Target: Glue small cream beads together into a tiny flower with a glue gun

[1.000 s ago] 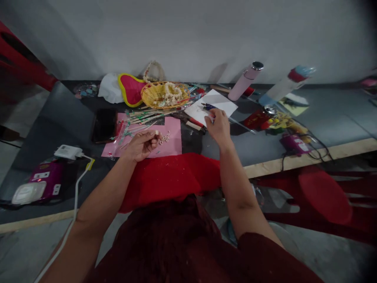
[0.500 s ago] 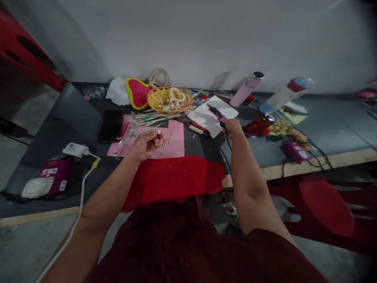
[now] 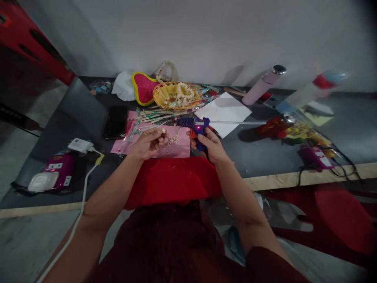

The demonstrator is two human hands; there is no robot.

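Observation:
My right hand [image 3: 210,144] grips a blue hot glue gun [image 3: 199,125] by its handle. A red light glows on the gun, its nozzle points left, and a long clear glue stick [image 3: 235,122] sticks out behind it. Between thumb and fingers my left hand [image 3: 149,142] pinches a small pale piece [image 3: 163,130], too small to name exactly. Just right of that hand, a little pile of pale bits [image 3: 173,138] lies on a pink sheet [image 3: 182,151]. The nozzle is near the small piece; whether they touch I cannot tell.
Behind the hands are thin sticks [image 3: 156,114], a yellow basket [image 3: 157,96] and white paper [image 3: 229,110]. A phone [image 3: 116,122] and a purple power box [image 3: 60,169] stand left. Rightward are a pink flask [image 3: 263,85], a red can [image 3: 272,126] and a bottle [image 3: 309,94].
My right hand has lifted the glue gun off the white paper and brought it left, close to my left hand. The left hand still pinches the small pale piece. The view has shifted slightly.

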